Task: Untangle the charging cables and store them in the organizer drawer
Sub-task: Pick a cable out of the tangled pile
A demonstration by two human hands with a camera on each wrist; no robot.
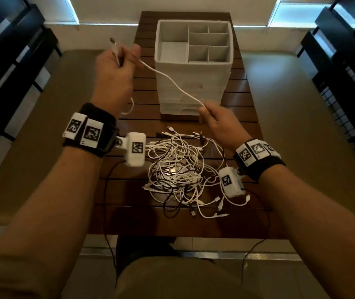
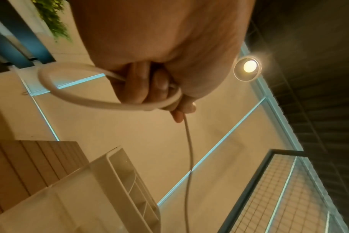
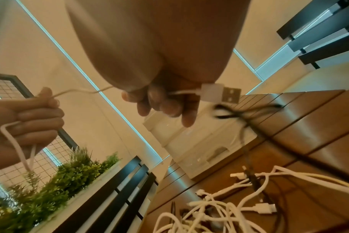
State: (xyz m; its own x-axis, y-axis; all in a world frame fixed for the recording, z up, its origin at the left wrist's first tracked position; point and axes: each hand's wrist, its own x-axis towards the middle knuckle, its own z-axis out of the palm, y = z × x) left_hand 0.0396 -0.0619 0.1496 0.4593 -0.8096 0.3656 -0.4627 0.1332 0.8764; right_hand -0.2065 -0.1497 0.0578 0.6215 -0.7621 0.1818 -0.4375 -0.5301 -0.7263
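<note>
One white cable (image 1: 173,83), free of the pile (image 1: 178,169) on the near bench (image 1: 236,87), was being coiled: left hand (image 1: 113,76) gripped the loops, right hand (image 1: 217,121) pinched its plug end. Judged next: finish winding, then open a drawer of the organizer (image 1: 191,67) beyond.

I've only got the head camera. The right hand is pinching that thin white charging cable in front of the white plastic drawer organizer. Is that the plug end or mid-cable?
Observer: The plug end. The right wrist camera shows the right hand gripping the thin white charging cable just behind its flat metal USB plug.
Operator: And the left grip, is it a single strand?
Observer: No. The left wrist camera shows the left hand with its fingers curled over a loop of that cable.
</note>
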